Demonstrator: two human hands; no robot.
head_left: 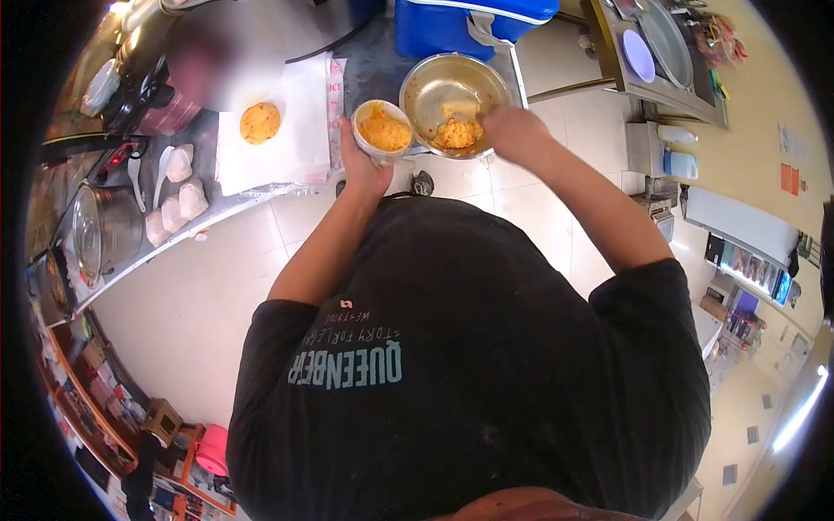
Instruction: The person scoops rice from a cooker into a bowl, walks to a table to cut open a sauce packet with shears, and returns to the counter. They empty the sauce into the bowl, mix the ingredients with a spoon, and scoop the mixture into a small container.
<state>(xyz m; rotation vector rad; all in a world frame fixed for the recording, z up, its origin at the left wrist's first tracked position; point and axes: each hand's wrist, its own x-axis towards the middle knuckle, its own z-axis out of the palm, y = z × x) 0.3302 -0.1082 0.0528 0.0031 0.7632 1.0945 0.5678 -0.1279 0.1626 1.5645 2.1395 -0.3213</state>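
Note:
My left hand is wrapped round a round plastic tub of crumbly orange food, tilted close to the left rim of a steel mixing bowl. Over the bowl's right side, my right hand is closed and slightly smeared by motion. It grips what looks like a spoon, whose pale end lies inside the bowl, just above a heap of the same orange mixture. To the left, a flat orange round rests on white paper.
A blue cooler box stands behind the bowl. Several wrapped pale portions, white spoons and a lidded pot occupy the counter's left end. A lilac plate sits on a separate table at right.

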